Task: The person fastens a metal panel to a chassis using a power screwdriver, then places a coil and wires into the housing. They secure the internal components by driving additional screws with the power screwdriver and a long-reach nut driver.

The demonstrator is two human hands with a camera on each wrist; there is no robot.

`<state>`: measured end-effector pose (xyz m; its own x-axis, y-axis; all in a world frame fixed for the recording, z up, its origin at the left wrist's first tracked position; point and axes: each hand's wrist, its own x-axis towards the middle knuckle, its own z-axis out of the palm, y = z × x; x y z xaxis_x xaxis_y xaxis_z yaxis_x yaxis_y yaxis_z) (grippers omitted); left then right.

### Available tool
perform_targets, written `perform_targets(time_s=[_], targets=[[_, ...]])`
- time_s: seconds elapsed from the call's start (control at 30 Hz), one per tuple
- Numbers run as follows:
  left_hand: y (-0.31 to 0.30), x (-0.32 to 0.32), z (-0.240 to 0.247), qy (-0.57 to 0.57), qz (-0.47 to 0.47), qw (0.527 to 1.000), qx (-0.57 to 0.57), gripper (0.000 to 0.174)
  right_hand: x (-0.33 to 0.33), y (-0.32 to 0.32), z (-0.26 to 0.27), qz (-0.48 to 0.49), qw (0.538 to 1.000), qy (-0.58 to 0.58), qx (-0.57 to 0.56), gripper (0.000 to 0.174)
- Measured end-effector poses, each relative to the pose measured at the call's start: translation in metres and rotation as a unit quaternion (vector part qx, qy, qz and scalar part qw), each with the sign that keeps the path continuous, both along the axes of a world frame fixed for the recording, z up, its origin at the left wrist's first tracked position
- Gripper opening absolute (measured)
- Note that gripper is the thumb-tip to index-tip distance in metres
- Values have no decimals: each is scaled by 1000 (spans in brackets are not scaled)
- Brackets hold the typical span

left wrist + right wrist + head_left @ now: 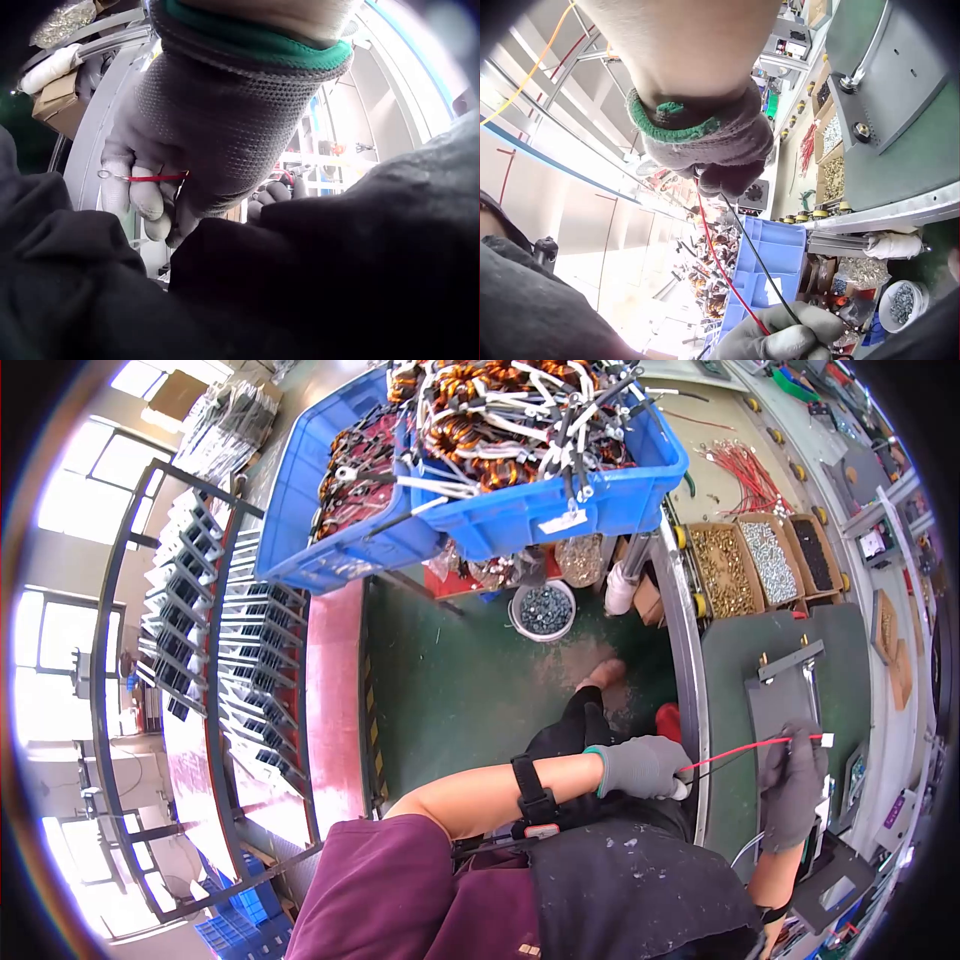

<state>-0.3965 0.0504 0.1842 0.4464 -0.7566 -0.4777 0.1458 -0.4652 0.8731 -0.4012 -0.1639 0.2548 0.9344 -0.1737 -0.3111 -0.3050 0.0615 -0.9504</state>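
Observation:
In the head view, a red wire [742, 747] and a black wire [724, 757] stretch between two gloved hands. My left hand [645, 767] grips them at one end, over the workbench's near edge. At the other end my right hand [793, 788] pinches them, and a white connector [827, 740] pokes out past its fingers. A ring terminal [105, 175] on the red lead sticks out beside my left fingers in the left wrist view. Both wires sag slightly between the hands in the right wrist view. A grey metal bracket plate [782, 700] lies on the green mat [725, 660] beside my right hand.
Cardboard boxes of brass screws [722, 570], silver screws [768, 560] and black screws [815, 555] line the bench beyond the mat. Blue bins [540, 525] heaped with wired coils stand ahead. A white bucket [543, 635] of hardware sits below. Racked metal parts [255, 660] are at left.

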Motion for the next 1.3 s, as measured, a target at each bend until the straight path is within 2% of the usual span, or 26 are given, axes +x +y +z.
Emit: perform_targets(time_s=[0.13,0.27,0.33,0.37,0.4,0.47,0.6,0.63,0.77,0.83,0.93,1.07,1.13,1.3], targets=[[5,-29,16,-51,-28,998,29,22,-20,-3,-1,6,998,-55,35,28],[1,-34,12,-42,-42,998,0,20,-37,-6,8,-49,996,-75,-24,32],[-1,-27,15,97,74,988,-99,19,-48,-26,2,-76,994,-71,-46,31],[1,-21,25,120,101,979,-129,17,-54,-42,-9,-88,994,-50,-45,29],[-2,-16,20,125,115,974,-153,20,-62,-52,-14,-103,993,-28,-44,27],[-6,-2,35,149,145,958,-199,25,-76,-55,-10,-72,994,-22,-82,20],[-29,31,45,175,173,949,-199,30,-81,-51,-7,-27,990,-40,-132,19],[-37,40,48,164,170,952,-193,31,-78,-52,-5,-10,990,-44,-130,21],[-63,79,56,165,121,960,-191,30,-52,-45,1,-42,994,-25,-97,22],[-76,103,55,173,105,960,-193,30,-29,-42,3,-56,995,-66,-56,24],[-93,149,53,161,39,968,-187,30,13,-44,-3,-72,993,-60,-66,29],[-119,210,46,164,20,977,-133,29,64,-48,-6,-123,980,-107,-111,26],[-132,235,47,167,15,979,-111,28,84,-48,-4,-154,976,-94,-120,25],[-167,277,42,244,-23,966,-79,26,117,-49,-11,-221,960,-78,-150,22]])
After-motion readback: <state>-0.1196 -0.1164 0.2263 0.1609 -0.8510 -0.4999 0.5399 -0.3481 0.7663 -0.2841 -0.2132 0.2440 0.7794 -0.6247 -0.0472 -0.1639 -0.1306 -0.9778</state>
